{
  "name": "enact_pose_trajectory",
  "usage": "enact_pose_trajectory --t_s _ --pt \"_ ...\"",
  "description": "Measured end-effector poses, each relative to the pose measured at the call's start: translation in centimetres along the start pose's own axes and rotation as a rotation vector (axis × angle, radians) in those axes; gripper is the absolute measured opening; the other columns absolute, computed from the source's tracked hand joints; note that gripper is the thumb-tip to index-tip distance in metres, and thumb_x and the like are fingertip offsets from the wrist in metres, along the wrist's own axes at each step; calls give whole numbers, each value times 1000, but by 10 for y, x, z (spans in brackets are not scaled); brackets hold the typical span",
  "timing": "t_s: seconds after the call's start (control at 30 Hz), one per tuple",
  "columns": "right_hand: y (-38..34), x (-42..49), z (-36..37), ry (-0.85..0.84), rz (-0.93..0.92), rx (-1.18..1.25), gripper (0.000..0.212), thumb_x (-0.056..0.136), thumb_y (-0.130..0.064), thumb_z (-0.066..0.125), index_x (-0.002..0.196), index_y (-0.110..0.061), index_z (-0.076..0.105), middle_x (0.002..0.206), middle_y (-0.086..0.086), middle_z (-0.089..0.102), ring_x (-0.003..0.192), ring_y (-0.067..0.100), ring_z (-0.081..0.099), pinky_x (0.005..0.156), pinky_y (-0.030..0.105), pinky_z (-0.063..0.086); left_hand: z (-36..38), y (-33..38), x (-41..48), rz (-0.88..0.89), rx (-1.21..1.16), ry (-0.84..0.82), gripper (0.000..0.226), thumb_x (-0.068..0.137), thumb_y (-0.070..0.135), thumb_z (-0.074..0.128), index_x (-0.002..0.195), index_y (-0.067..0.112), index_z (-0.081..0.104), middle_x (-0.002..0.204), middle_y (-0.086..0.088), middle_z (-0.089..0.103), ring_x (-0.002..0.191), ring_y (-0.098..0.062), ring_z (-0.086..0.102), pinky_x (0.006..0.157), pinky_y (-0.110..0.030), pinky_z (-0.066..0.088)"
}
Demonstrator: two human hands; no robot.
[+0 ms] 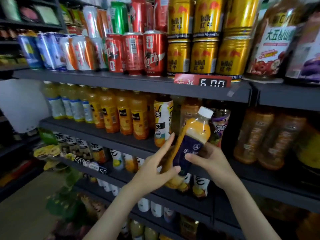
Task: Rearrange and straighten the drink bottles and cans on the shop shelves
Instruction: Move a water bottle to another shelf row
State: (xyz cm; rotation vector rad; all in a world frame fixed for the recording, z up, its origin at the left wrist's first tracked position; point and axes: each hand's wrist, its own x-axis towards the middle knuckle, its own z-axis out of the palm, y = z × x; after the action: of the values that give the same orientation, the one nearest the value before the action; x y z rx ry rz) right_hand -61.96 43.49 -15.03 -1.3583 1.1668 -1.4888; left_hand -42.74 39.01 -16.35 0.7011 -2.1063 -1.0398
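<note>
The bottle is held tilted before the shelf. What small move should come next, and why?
Probably tilt the orange plastic juice bottle with white cap upright: it leans right in the right hand, the left hand touching it, while the shelved orange bottles stand straight.

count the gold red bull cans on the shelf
6 gold cans: three stand in the front row, left, middle, right; three are stacked on top, left, middle, right. More may be hidden behind.
</note>
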Motion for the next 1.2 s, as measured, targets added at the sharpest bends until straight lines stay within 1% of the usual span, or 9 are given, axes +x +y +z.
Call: enact_pose_trajectory --t_s 0.07,0.13,0.2,0.3,0.4,0.63,0.97,1.13,1.2 --pt "1 -3 -2 113 11 5 37 62 -17 76 99 -16 68 94 -7 75 92 9 70 72 20 54 -2 -7 16 34 16 54 66 93 34 58 143 53 20 134 46 35 130 15 32 103 -9 33" --pt "1 -7 -4 227 28 -27 38 63 -16 79 100 -16 68 95 -5 75 92 11 70 73 23 55 0 -15 34 31 63 153 57 94 32 57 140 47 28 130 35 44 124 11 43 97 -10 39" --pt "-2 -11 -8 315 21 -49 37 66 -13 80 102 -15 69 96 -3 75 92 13 70 71 23 55 6 -23 54 13 151 237 57 93 29 59 143 35 32 130 17 53 119 0 50 98 -18 43" --pt "-6 -16 -11 427 0 -51 41 62 -19 79 102 -13 69 96 1 75 93 17 70 73 26 56 20 -25 76 2 194 235 71 91 26 61 150 26 20 148 -3 38 132 -18 42 109 -34 37" --pt "-8 -23 -11 533 -24 -21 39 62 -18 79 99 -12 69 97 5 75 95 23 70 79 38 56 34 -22 86 -14 168 220 82 92 24 59 152 31 3 155 -6 23 141 -22 25 107 -31 32" --pt "-11 -34 -13 691 -52 -138 32 73 -4 80 100 -16 68 93 -3 75 91 14 71 75 29 57 51 -32 108 58 183 227 111 88 25 67 139 44 -30 149 -18 26 131 -35 40 101 -44 44" --pt "-9 -40 -5 742 -77 -272 33 74 -10 81 103 -20 69 96 -7 75 93 10 70 78 28 57 49 -31 110 58 241 283 110 86 16 69 141 36 -25 125 -20 40 98 -34 57 77 -30 45" --pt "-3 -45 2 791 -118 -271 34 75 -10 80 106 -17 68 96 -6 74 92 8 69 76 24 57 44 -30 84 204 220 289 118 87 17 68 133 53 -34 135 -21 36 113 -33 52 84 -27 40" --pt "-2 -44 4 814 -130 -269 32 75 -11 80 103 -20 68 94 -7 74 91 6 69 75 22 57 38 -27 69 253 181 297 112 86 16 69 130 59 -25 144 -18 29 127 -24 40 92 -28 35"
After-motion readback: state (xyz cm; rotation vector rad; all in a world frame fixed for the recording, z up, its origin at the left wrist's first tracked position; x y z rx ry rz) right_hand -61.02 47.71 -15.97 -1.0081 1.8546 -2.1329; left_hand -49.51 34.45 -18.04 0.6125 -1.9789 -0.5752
